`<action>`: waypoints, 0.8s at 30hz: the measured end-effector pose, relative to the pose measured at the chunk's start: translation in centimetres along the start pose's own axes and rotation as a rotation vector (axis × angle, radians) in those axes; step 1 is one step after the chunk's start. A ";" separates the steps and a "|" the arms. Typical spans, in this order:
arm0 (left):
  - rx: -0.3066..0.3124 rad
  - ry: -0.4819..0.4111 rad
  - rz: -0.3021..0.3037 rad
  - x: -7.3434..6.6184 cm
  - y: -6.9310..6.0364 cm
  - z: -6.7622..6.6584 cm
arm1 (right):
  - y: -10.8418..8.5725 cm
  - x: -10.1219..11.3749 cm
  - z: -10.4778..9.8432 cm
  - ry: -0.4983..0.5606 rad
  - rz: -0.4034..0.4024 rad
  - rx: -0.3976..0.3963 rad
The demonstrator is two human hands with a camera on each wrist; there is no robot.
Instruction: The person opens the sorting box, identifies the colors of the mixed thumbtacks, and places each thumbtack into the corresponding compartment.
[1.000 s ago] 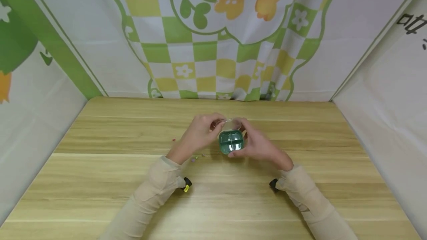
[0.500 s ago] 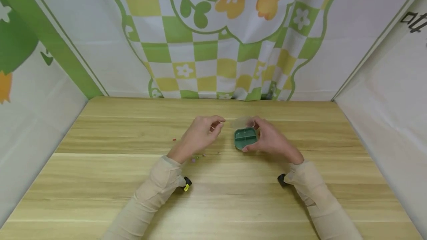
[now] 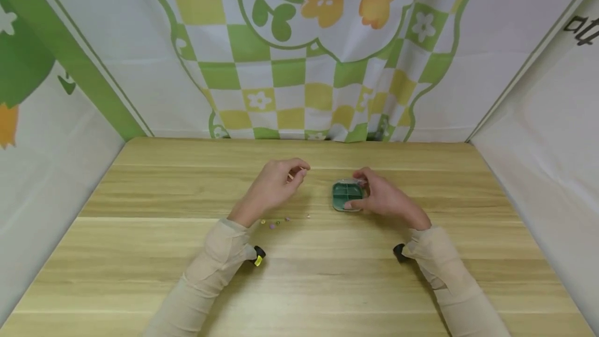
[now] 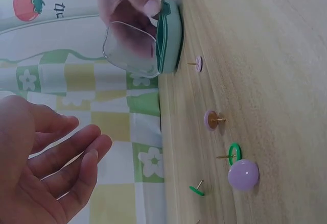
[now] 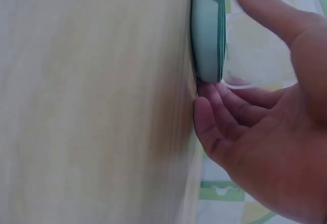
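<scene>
Table [image 3: 323, 290]: wood-grained. Left hand [image 3: 271, 183]: left of centre, fingers loosely bent and slightly spread. Right hand [image 3: 390, 199]: gripping the right side of the green box [image 3: 339, 204], which rests on the table right of centre. Clear lid [image 4: 134, 63]: raised at the box's far side. Tacks [image 4: 243, 175]: scattered left and nearer.

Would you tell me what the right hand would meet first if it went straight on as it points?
Most likely the box: it lies within the curve of the right hand, apparently touching it, though depth is unclear.
</scene>
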State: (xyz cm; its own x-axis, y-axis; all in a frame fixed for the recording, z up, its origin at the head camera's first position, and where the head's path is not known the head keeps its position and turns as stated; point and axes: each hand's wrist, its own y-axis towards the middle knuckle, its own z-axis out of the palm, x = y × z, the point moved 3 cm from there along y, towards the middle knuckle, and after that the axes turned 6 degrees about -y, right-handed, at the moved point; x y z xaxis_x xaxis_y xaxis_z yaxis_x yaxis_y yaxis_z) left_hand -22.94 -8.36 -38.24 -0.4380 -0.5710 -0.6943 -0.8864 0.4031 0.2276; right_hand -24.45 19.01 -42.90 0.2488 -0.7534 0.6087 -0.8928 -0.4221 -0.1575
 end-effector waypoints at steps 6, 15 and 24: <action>0.124 0.072 0.035 -0.5 0.0 0.9 | 0.2 -0.5 -0.8 0.042 -0.013 -0.055; 0.477 0.342 0.247 -3.2 -1.5 5.8 | 0.2 -1.0 -1.5 0.021 -0.004 -0.058; 0.508 0.345 0.195 -3.6 -2.0 6.7 | 0.4 -1.0 -1.3 0.020 -0.011 -0.098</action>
State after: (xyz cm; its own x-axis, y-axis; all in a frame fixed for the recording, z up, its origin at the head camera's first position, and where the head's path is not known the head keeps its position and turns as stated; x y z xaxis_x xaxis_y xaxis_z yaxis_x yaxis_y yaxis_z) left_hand -18.58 -2.36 -40.79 -0.6821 -0.6161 -0.3939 -0.6413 0.7628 -0.0827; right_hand -25.51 20.24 -42.59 0.2524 -0.7383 0.6254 -0.9225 -0.3786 -0.0747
